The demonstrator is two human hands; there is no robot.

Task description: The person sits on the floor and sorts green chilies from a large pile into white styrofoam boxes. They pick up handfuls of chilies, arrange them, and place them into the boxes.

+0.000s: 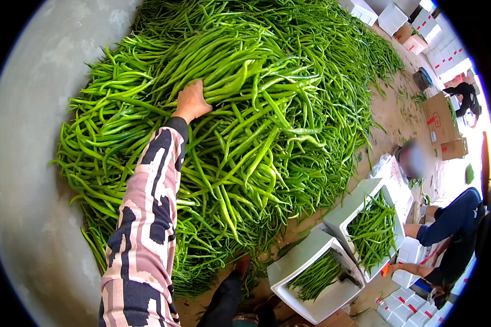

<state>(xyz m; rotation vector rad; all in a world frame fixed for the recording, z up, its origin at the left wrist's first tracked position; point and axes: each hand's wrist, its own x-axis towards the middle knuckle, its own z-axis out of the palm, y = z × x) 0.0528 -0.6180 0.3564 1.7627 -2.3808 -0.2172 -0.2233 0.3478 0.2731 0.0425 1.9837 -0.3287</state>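
My left hand (pixel 193 101) grips a bunch of long green chili peppers (pixel 233 81) on top of a large heap of the same peppers (pixel 237 180). The peppers in the bunch lie roughly side by side, and most of my fingers are hidden among them. A patterned sleeve with a dark cuff covers my left arm (pixel 147 229). My right hand is out of view. At the heap's lower right stand two white foam boxes. The nearer foam box (pixel 279 273) holds a neat layer of peppers; the farther foam box (pixel 338 216) is piled higher.
A grey wall (pixel 28 155) borders the heap on the left. At right, a person in dark clothes (pixel 454 245) bends beside the boxes, holding something orange (pixel 385 269). Another person (pixel 466 98) bends behind a cardboard box (pixel 438 118). White boxes (pixel 405 304) stand at lower right.
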